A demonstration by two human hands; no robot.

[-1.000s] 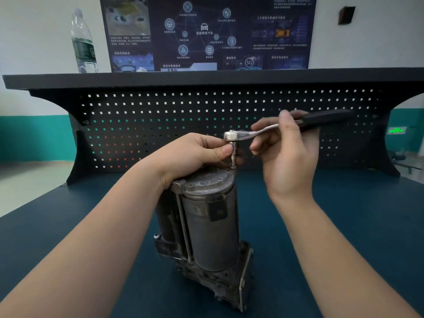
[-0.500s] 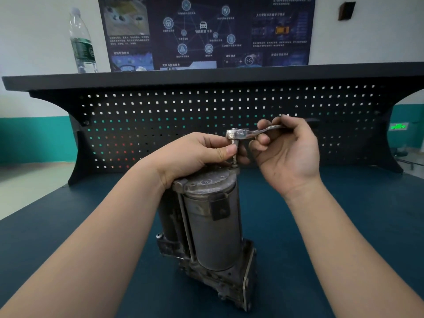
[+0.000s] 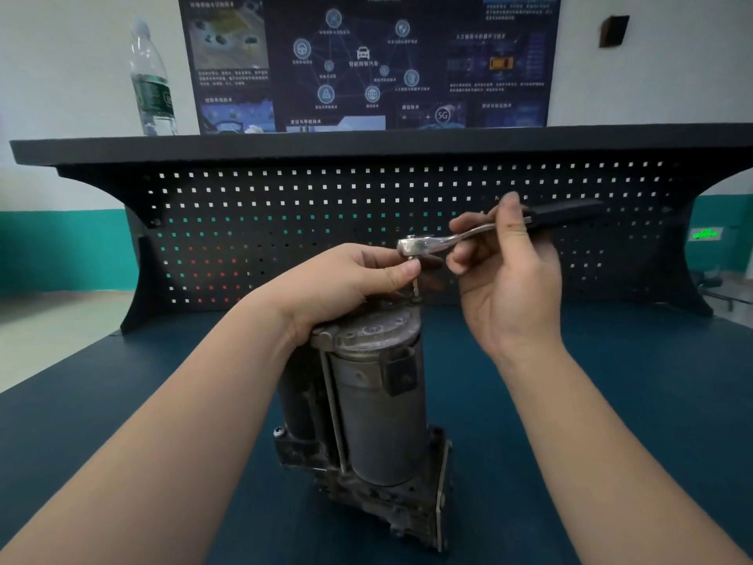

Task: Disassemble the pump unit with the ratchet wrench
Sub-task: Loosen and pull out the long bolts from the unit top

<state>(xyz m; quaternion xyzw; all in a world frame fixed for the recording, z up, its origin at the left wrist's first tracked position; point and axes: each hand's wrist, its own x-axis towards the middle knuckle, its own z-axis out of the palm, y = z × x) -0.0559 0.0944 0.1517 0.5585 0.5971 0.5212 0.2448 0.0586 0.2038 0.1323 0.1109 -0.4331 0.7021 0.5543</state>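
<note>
The pump unit (image 3: 366,405) stands upright on the dark blue surface (image 3: 611,401); the left hand (image 3: 338,287) rests on its top cap, grip pinching the bit under the ratchet wrench (image 3: 481,230) head; the right hand (image 3: 509,275) holds the wrench handle, grip curled round it; behind, a water bottle (image 3: 151,79) stands on the shelf (image 3: 366,146).

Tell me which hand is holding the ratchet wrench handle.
The right hand grips the ratchet wrench handle; the left hand pinches the bit below its head.
</note>
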